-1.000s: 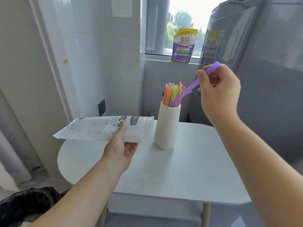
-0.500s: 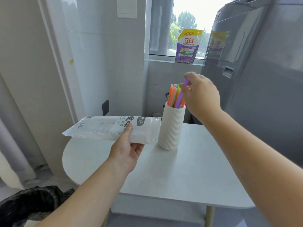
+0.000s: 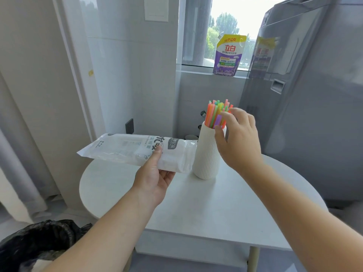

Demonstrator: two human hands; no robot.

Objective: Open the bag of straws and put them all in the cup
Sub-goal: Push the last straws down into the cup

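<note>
A white ribbed cup [image 3: 206, 154] stands on the white table [image 3: 216, 209] and holds several coloured straws [image 3: 215, 112] upright. A purple straw [image 3: 217, 120] sits low among them at the rim. My right hand [image 3: 237, 138] hovers just right of the cup's mouth, fingers loosely spread, fingertips touching the straw tops and gripping nothing. My left hand [image 3: 155, 177] holds the clear printed straw bag [image 3: 137, 150] level above the table, left of the cup, thumb on top and fingers beneath. The bag's right end touches the cup. I see no straws inside it.
A purple detergent pouch [image 3: 228, 55] stands on the windowsill behind. A grey appliance [image 3: 306, 107] fills the right side. A bin with a black liner [image 3: 37, 244] sits on the floor at lower left. A white wall stands to the left.
My right hand lowered the purple straw into the cup, let go of it and dropped beside the rim. The left hand kept holding the bag.
</note>
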